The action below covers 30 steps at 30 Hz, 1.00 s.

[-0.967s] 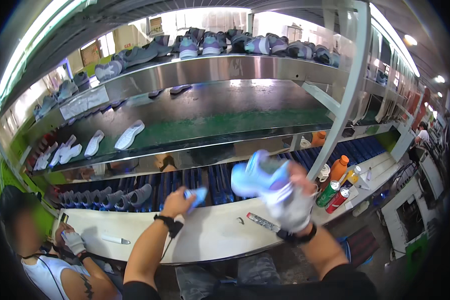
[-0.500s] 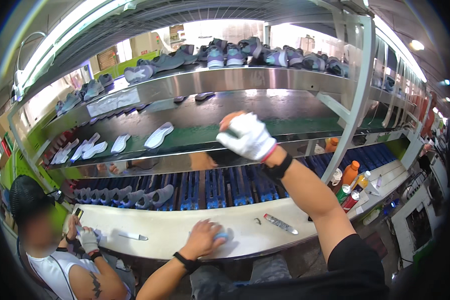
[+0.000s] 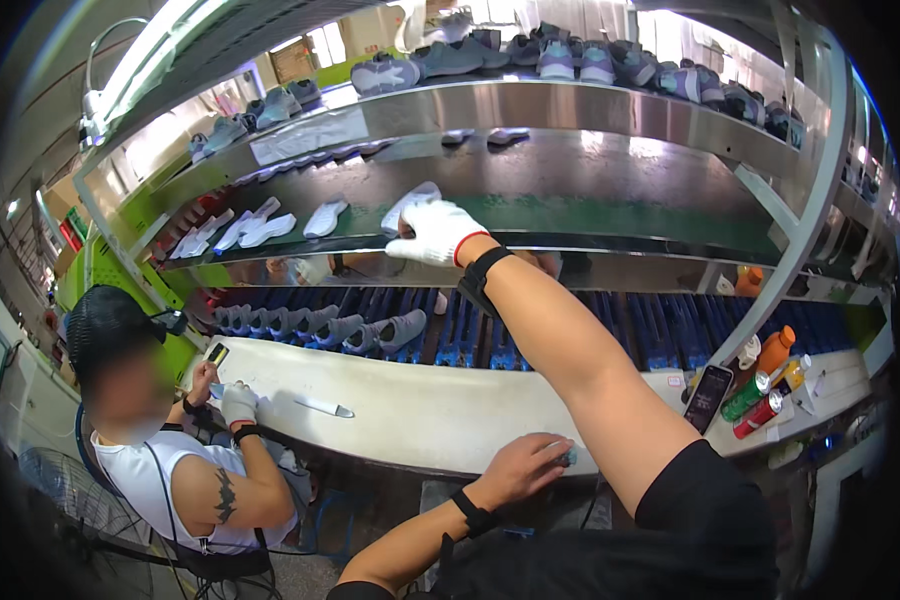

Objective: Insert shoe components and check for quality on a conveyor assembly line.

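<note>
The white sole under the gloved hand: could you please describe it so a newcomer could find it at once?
Find the green belt on the middle level of the metal rack. Near its middle, the right hand in a white glove grips a white sole. The other white soles lie untouched farther left.

Single head-worn fisheye looks down and forward — seemingly close — over the workbench (image 3: 420, 415) and shelves (image 3: 590, 110).

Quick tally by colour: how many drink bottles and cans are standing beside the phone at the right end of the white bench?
Orange bottle: 1
Yellowish bottle: 1
Small white bottle: 1
Green can: 1
Red can: 1
Total: 5
</note>
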Each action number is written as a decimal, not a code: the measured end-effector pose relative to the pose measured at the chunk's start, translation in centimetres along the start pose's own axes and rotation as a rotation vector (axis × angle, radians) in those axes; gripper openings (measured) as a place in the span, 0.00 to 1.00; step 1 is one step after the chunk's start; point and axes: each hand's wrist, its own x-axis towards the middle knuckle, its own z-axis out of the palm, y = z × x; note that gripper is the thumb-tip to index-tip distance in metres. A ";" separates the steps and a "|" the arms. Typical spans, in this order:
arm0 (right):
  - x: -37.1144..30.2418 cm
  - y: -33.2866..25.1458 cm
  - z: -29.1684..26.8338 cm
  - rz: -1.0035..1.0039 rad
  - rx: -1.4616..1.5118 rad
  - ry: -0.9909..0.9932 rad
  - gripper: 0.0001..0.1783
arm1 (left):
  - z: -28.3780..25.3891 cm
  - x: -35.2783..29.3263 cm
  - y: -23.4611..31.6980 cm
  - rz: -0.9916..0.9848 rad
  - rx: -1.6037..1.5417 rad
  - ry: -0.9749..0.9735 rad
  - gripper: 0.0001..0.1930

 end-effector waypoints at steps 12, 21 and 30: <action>-26.3 3.4 -0.4 -0.415 -0.020 0.834 0.23 | 0.4 -1.7 0.1 -0.122 0.143 0.211 0.23; -48.1 2.5 5.4 0.357 0.331 0.546 0.18 | 1.4 -2.0 0.0 -0.183 0.133 0.182 0.21; -47.8 -3.3 6.4 0.550 1.117 0.325 0.15 | 1.5 -3.6 1.4 -0.559 -0.278 0.312 0.07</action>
